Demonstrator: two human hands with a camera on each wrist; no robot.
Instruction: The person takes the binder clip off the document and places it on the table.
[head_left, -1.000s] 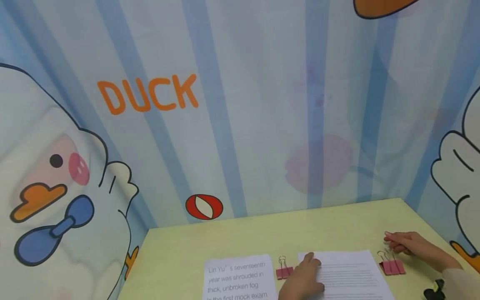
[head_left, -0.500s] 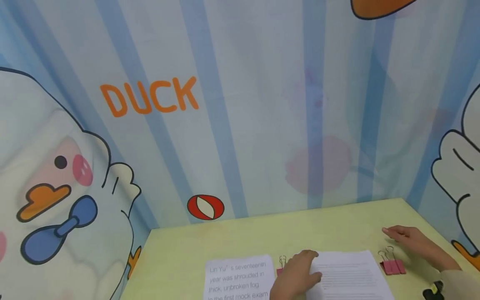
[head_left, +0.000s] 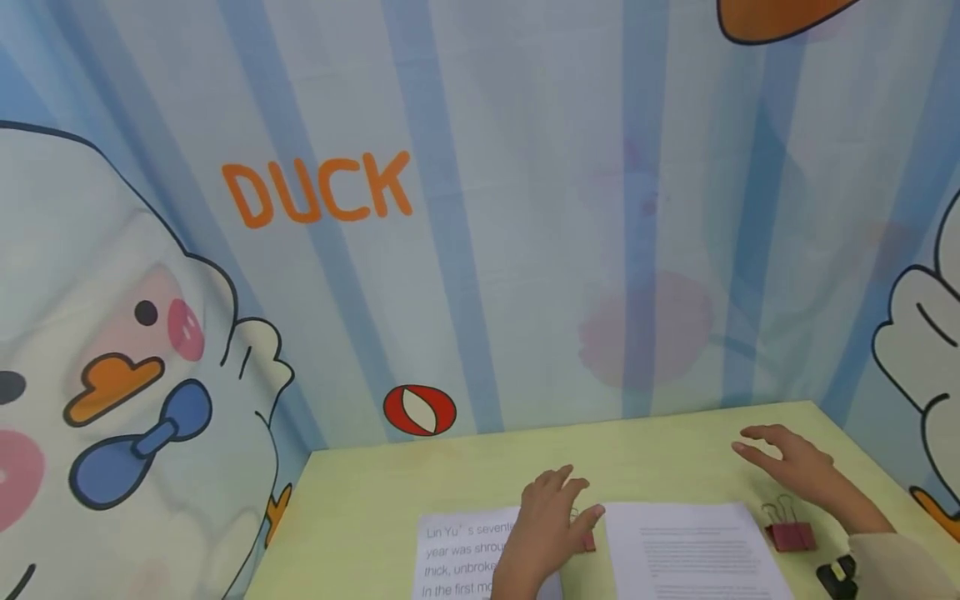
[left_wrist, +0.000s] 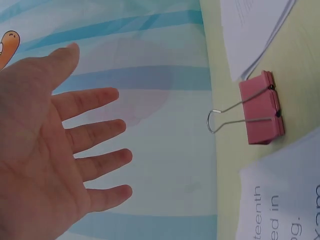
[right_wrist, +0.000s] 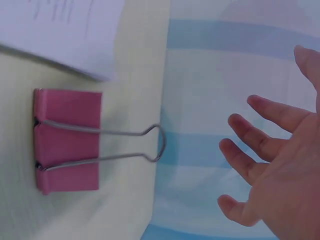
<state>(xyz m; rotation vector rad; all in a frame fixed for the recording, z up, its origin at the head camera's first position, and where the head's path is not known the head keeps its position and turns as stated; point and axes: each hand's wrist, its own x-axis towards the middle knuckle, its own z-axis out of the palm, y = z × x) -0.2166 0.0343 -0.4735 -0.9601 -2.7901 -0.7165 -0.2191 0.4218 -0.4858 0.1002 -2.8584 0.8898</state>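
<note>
My left hand point(head_left: 546, 529) hovers over the left paper stack point(head_left: 450, 554), its fingers spread and holding nothing. A pink binder clip point(left_wrist: 260, 110) with wire handles stands between the two stacks; in the head view the left hand partly hides it. The right paper stack point(head_left: 693, 550) lies with small lines of print showing. Past its right edge is another pink binder clip point(right_wrist: 70, 142), apart from the paper. Above and behind this clip my right hand point(head_left: 802, 471) hangs in the air, fingers loosely bent, nothing in them.
The papers and clips lie on a pale yellow table point(head_left: 390, 475). Behind it hangs a blue striped curtain point(head_left: 525, 250) with duck pictures. A black object point(head_left: 836, 577) with a yellow mark sits by the right sleeve point(head_left: 900, 567).
The left hand has lifted off the right paper stack and moved left over the left one. The right hand has risen away from the right binder clip, its fingers opening.
</note>
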